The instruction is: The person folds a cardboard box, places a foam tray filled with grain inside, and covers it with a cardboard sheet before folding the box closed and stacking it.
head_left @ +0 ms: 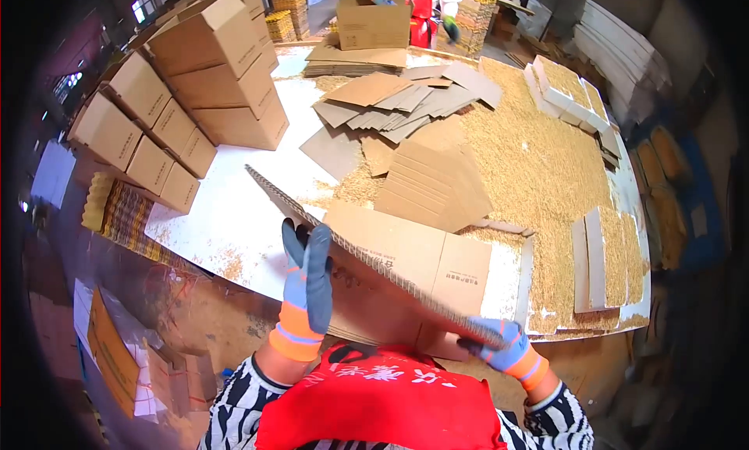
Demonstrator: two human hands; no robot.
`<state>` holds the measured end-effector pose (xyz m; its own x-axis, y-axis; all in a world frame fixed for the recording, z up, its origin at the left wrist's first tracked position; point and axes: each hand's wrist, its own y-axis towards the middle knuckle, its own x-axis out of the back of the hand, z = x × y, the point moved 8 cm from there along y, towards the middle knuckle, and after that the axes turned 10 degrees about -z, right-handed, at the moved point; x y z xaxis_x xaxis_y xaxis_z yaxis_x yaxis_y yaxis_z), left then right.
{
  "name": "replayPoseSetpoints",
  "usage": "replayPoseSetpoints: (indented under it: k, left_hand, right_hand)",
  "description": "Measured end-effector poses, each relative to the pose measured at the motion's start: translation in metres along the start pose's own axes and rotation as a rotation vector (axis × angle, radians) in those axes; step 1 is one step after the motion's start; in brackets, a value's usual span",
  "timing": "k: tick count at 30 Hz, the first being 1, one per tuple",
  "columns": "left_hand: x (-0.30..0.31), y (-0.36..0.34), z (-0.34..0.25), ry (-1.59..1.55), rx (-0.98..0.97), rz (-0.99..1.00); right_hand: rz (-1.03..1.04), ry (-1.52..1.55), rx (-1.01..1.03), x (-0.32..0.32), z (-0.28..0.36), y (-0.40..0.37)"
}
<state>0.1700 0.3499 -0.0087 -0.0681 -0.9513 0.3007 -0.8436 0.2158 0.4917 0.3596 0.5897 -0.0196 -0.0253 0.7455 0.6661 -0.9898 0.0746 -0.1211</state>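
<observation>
A flattened cardboard box (376,288) is tilted up on edge in front of me, its corrugated edge slanting from upper left to lower right. My left hand (310,274), in a blue-grey glove with an orange cuff, grips it left of the middle. At the lower right end, my right hand (498,345), gloved alike, is closed on the same cardboard. Beneath and beyond it lies another flat printed carton (406,243) on the white table (211,232). The raised sheet hides part of that carton.
Stacked open cartons (226,79) and smaller boxes (148,134) stand at left. Loose cardboard sheets (421,103) lie mid-table. Golden grain-like material (538,161) spreads at right beside white-edged blocks (605,259). Across the table a person in red (421,13) handles a carton (373,25).
</observation>
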Motion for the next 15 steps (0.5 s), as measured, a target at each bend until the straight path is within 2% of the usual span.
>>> replayPoseSetpoints:
  k: [2,4,6,8,9,11,12,13,14,15]
  left_hand:
    - [-0.001,0.002,0.008,-0.252,0.308,-0.095]
    - [0.000,0.002,0.007,-0.516,0.563,-0.201]
    - [0.002,-0.001,0.004,-0.574,0.598,-0.177]
    - [0.004,-0.003,0.000,-0.623,0.637,-0.181]
    - [0.005,-0.002,-0.006,-0.655,0.662,-0.198]
    - [0.018,0.001,-0.016,-0.646,0.654,-0.210]
    - [0.028,0.001,-0.021,-0.608,0.622,-0.211]
    - [0.036,-0.001,-0.023,-0.570,0.591,-0.217]
    - [0.043,-0.007,-0.018,-0.460,0.530,-0.261]
    - [0.055,-0.004,-0.022,-0.328,0.395,-0.294]
  right_hand:
    - [0.159,0.329,-0.081,0.010,0.037,-0.007]
    - [0.443,0.133,-0.086,0.019,0.043,-0.001]
    - [0.190,0.769,-0.179,0.025,0.058,0.024]
    - [0.121,0.730,0.104,0.020,0.118,0.050]
    - [0.171,0.551,0.165,0.004,0.125,0.054]
    - [0.206,0.464,0.011,-0.009,0.104,0.057]
    - [0.218,0.648,-0.152,-0.008,0.092,0.055]
    - [0.144,0.755,-0.273,0.002,0.089,0.054]
    - [0.035,0.706,-0.208,0.012,0.085,0.055]
    - [0.055,0.700,-0.227,0.011,0.085,0.051]
